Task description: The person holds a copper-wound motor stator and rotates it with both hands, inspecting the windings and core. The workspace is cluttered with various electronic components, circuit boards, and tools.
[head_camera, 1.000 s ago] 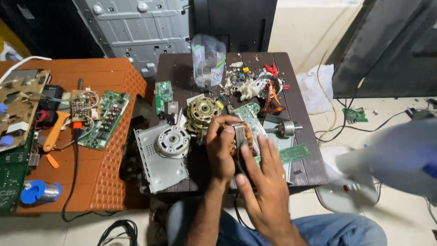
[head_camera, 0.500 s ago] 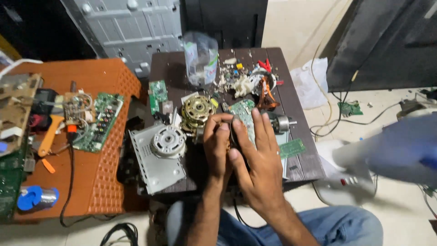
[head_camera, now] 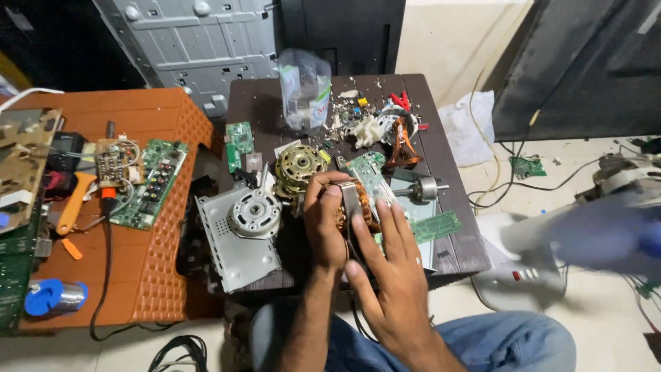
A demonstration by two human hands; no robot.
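A small motor part [head_camera: 352, 207] with copper windings and a metal band sits between the person's two hands, just above the near edge of the dark wooden table [head_camera: 454, 251]. The left hand [head_camera: 325, 224] wraps around its left side, fingers curled over the top so that they clamp on it. The right hand [head_camera: 389, 275] presses flat against its right side, fingers stretched out and close together, their tips touching the metal. Just behind the part lies a green circuit board [head_camera: 368, 172], and to the left of that a round brass-coloured motor core [head_camera: 297, 167]. Further left, a grey metal plate [head_camera: 234, 241] carrying a round silver motor hub [head_camera: 255, 212] overhangs the table's left edge. To the right of the hands a small motor with a shaft [head_camera: 423, 187] rests on the table, with a narrow green board strip [head_camera: 437, 227] near it. At the far side stand a clear plastic jar [head_camera: 304, 89] and a heap of small parts and coloured wires [head_camera: 385, 127]. Left of the table, an orange plastic stool [head_camera: 155, 275] holds another green board [head_camera: 148, 182], an orange-handled tool [head_camera: 72, 203] and a blue roll [head_camera: 55, 296]. The person's jeans [head_camera: 509, 341] show below the hands.
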